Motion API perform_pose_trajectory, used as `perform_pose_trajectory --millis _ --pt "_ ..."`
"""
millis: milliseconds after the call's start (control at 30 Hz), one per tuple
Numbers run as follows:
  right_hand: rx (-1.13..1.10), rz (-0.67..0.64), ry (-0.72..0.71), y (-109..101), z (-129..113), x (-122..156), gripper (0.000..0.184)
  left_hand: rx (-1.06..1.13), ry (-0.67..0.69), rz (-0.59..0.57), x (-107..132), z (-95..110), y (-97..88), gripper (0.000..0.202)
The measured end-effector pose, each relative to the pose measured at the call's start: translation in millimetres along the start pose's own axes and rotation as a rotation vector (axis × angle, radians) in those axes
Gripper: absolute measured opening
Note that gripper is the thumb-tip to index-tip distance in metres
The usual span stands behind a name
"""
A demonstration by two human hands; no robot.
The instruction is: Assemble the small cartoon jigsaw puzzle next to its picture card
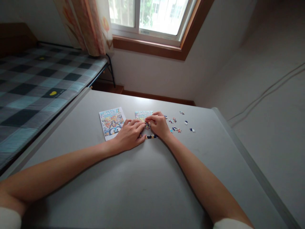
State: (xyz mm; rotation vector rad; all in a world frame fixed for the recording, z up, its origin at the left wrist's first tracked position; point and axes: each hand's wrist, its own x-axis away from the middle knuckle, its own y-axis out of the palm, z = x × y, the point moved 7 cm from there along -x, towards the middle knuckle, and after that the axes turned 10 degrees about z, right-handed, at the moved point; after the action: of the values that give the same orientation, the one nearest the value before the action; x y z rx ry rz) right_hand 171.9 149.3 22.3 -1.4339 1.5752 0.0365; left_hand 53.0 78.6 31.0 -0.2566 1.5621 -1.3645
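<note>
Handling the jigsaw, partly hidden on the table, should need little force: its pieces look light, stiff, fragile at the tabs. Hold their edges. Your left hand lies open at its left side; your right hand is curled, any grip unclear.

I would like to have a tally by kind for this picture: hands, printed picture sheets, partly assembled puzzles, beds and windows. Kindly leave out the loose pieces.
Hands (left hand, right hand): 2
Printed picture sheet: 1
Partly assembled puzzle: 1
Bed: 1
Window: 1
Total: 6
</note>
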Motion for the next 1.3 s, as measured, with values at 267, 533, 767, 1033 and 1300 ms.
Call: perform_pose_trajectory --millis 267,533,767,1033,1300 --pt "0.037 0.031 -0.069 -3.2 -4.6 2.8 0.031 -0.049 0.02 0.065 0.7 0.9 -3.8 0.029" --pt "0.123 -0.028 -0.121 0.9 -4.6 5.0 0.027 -0.162 -0.068 0.105 2.3 -5.3 -7.9 0.038" --pt "0.102 -0.018 -0.094 -1.5 -3.9 3.7 0.031 -0.014 0.246 0.084 4.8 13.4 -5.0 0.022" --pt "-0.007 -0.099 -0.204 0.7 -18.1 7.2 0.044 0.075 0.256 0.057 9.6 14.0 -0.8 0.025" --pt "0.026 -0.19 -0.189 5.8 -22.6 7.9 0.044 0.052 0.234 -0.032 9.0 12.4 4.8 0.027"
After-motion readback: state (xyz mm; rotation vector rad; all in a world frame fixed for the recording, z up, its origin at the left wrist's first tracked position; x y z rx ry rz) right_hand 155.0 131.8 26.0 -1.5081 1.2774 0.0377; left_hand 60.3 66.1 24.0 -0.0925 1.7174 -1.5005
